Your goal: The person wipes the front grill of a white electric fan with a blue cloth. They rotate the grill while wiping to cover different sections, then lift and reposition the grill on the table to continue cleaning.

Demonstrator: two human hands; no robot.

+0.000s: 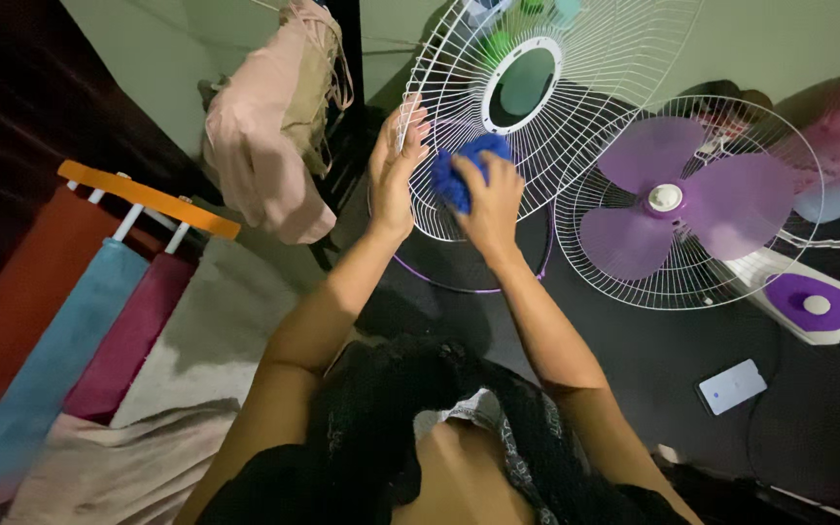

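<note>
I hold a detached white wire fan guard (pixel 576 107) upright in front of me. My left hand (pixel 396 165) grips its left rim, fingers curled over the wires. My right hand (pixel 490 199) presses a blue fluffy cloth (pixel 459 170) against the lower left part of the guard's grille. The guard has a dark round centre ring (pixel 523 84).
To the right, a fan with purple blades (pixel 682 199) lies on the dark floor inside its rear guard, with its white and purple base (pixel 814 306). A purple ring (pixel 469 287) lies under the guard. A white device (pixel 731 386) sits on the floor. Clothes (pixel 269 136) hang left, above a rack of towels (pixel 99 292).
</note>
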